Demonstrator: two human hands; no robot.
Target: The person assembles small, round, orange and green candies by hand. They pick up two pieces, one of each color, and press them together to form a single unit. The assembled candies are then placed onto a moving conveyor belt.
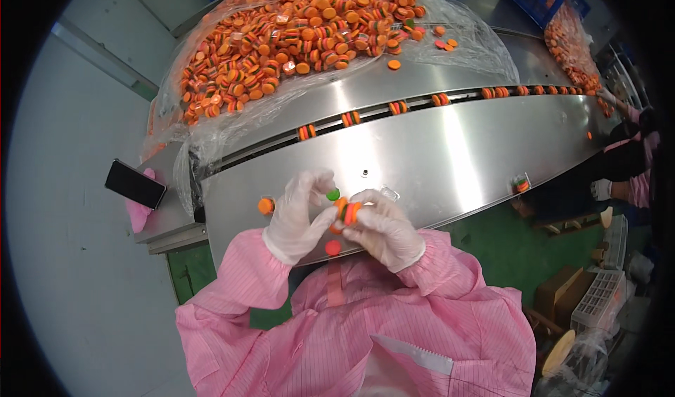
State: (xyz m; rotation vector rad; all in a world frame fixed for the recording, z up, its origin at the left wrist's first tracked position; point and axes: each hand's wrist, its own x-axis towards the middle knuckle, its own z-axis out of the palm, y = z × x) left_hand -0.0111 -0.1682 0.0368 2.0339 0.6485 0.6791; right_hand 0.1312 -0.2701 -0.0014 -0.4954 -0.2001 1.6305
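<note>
In front of my chest, both gloved hands meet at a small burger-like stack of orange, red and green round pieces. My right hand pinches it between thumb and fingers. On its other side is my left hand, thumb against the stack and the other fingers curled above. A loose green disc shows just under those curled fingertips. Toward me, a red disc lies near the table's edge. An orange round piece sits left of my left hand. Some fingertips are hidden behind the stack.
A slotted conveyor carries several layered stacks across the steel table. Behind it, clear plastic sheeting holds a big orange heap. A phone rests at left on pink cloth. Another person's sleeve is at far right.
</note>
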